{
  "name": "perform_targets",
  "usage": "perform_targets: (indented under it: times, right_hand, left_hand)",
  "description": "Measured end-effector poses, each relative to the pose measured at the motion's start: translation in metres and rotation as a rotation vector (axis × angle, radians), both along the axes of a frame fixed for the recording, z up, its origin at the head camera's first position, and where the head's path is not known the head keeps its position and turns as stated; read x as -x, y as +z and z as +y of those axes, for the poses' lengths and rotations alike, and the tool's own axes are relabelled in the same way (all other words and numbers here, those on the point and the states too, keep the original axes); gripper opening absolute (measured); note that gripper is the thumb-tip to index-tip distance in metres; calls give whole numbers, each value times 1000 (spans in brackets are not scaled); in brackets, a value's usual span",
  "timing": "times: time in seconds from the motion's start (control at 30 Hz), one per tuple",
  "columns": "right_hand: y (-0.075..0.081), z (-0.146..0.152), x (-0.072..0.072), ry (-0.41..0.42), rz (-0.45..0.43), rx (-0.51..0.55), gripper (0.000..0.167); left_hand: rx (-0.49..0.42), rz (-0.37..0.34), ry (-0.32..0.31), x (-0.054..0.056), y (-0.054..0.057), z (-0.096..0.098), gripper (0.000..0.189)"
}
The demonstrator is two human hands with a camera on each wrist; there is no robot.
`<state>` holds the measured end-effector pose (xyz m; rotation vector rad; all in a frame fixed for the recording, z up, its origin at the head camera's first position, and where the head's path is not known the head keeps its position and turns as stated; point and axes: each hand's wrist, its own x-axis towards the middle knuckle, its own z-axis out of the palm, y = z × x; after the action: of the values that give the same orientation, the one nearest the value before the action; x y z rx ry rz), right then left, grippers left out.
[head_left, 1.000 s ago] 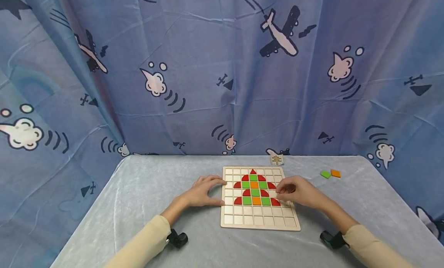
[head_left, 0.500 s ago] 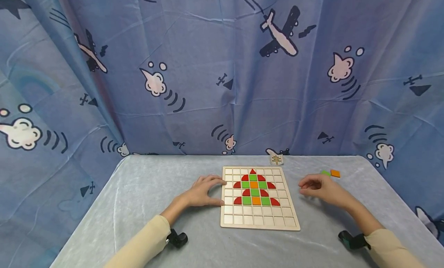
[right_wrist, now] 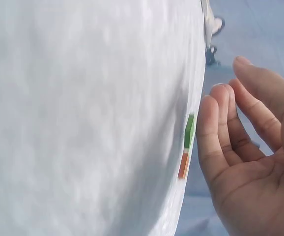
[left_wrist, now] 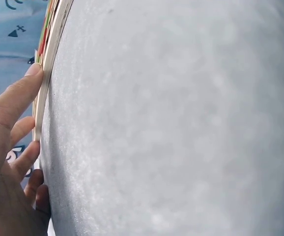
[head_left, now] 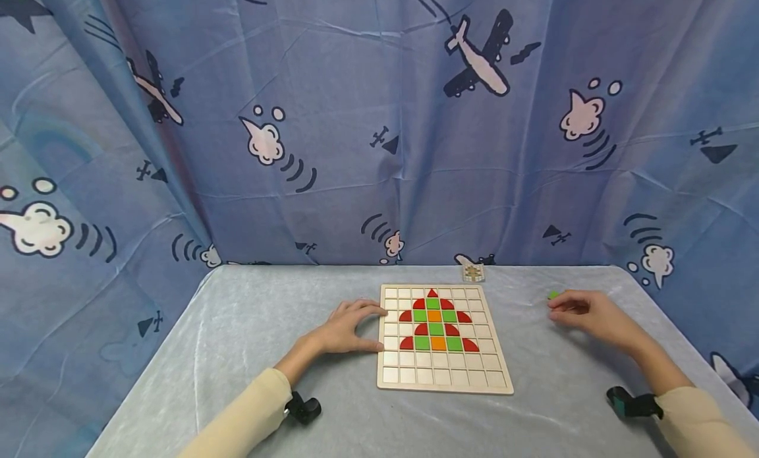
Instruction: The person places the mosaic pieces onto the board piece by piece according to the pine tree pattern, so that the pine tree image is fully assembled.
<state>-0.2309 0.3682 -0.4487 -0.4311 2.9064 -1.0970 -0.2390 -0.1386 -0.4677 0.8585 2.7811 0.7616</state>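
Note:
A wooden grid board (head_left: pixel 441 377) lies flat at the middle of the table, with red, green and orange pieces set in it in a tree shape. My left hand (head_left: pixel 344 329) rests at its left edge, thumb and fingertips touching the rim with the fingers spread. To the right of the board, my right hand (head_left: pixel 599 317) hovers over two loose tiles, its fingers loosely bent and nothing between them. The green tile (right_wrist: pixel 189 132) and the orange tile (right_wrist: pixel 183 165) lie side by side in the right wrist view. From the head view, the hand hides most of them.
A small card with a tree pattern (head_left: pixel 473 273) lies at the table's back edge behind the board. Pale cloth (head_left: pixel 284 293) covers the table, and a blue printed curtain (head_left: pixel 332 148) hangs behind it.
My right hand has left the board's right side and moved right to the loose tiles, now covering them in the head view. The left hand and board have stayed put.

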Motion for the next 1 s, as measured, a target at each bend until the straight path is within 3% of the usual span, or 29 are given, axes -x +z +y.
perform_targets:
  times: [0.37,0.6,1.0]
  right_hand:
    - [2,22,14,-79,-77,-39,47]
    - [-2,22,28,-122,-40,-81,50]
    - [-11,25,44,-160,-59,-139,53]
  left_hand:
    - [-3,-3,-1,0,0,-1,67]
    - [3,-9,2,0,-2,-2,67]
    - [-3,-5,-5,2,-2,-1,67]
